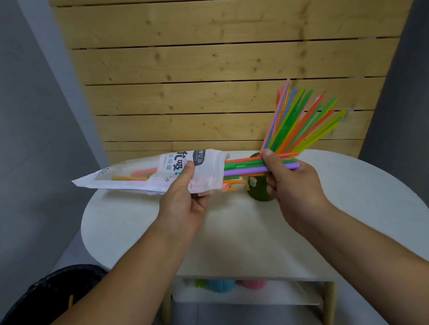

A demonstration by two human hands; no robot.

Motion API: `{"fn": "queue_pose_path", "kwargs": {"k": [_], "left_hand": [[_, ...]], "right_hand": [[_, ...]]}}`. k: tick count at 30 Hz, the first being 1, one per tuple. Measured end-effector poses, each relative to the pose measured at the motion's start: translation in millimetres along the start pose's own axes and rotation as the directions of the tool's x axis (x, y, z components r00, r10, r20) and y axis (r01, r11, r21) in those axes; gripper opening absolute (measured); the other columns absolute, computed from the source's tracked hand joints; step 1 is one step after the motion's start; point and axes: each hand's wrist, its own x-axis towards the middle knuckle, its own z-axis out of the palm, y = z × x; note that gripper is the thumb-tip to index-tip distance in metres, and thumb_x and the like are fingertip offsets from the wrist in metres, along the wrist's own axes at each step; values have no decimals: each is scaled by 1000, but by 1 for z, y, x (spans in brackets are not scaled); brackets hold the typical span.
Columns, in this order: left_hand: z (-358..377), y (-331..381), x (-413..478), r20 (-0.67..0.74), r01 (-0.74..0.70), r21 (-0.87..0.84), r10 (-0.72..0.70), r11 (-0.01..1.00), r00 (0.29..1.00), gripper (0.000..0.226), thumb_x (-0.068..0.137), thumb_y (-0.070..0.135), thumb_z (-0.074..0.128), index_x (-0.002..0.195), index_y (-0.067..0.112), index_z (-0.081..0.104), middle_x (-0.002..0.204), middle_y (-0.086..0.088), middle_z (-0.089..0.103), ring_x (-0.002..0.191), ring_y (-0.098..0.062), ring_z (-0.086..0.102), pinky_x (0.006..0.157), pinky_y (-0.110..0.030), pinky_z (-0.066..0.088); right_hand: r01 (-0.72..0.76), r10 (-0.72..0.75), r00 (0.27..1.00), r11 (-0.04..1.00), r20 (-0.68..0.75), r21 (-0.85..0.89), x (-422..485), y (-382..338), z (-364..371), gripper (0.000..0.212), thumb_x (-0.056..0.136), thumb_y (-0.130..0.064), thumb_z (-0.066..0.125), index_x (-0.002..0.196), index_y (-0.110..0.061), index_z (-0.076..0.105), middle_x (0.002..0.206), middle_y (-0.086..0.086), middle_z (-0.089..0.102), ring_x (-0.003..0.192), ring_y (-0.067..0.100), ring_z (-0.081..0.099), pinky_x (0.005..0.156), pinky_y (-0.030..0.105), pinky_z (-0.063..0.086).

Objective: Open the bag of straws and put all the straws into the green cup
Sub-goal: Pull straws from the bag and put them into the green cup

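1. A white plastic bag of straws (162,176) is held level above the round white table (343,202) by the left hand (183,204), closed on its open end.
2. A small bunch of thin coloured plastic straws (245,165), half out of the bag, is pinched by the right hand (291,183).
3. The green cup (259,192) stands on the table between the hands, already filled with a fan of many straws (303,119).
4. The step judged in hand is drawing out a bunch; next it calls for tipping upright into the cup.
5. Counted: one bag, one green cup, roughly four gripped straws, a few more inside the bag.
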Motion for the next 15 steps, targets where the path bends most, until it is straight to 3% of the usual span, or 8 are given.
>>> {"fn": "queue_pose_path", "kwargs": {"k": [6,10,15], "left_hand": [[-4,8,1,-37,-28,-6,28,1000,999,31,88,9,74,116,14,61,91,-4,81,75,-16,78,50,-29,60],[-6,10,3,-33,-29,9,29,1000,999,24,89,10,73,109,15,61,87,-3,81,73,-15,78,59,-34,64],[-6,5,3,-27,-14,10,14,1000,1000,24,89,10,74,107,15,60,81,-3,81,73,-16,78,51,-30,62]], "right_hand": [[-56,59,997,997,-56,56,8,-9,-13,20,91,-33,71,85,-14,66,49,-8,49,51,10,44,48,26,38],[-116,117,993,978,9,175,10,-19,-24,17,93,-25,69,89,-9,69,59,2,61,48,8,54,45,21,46],[-190,179,982,952,68,240,10,-18,-27,16,92,-25,69,94,-9,70,70,4,70,56,10,63,50,21,54]]}}
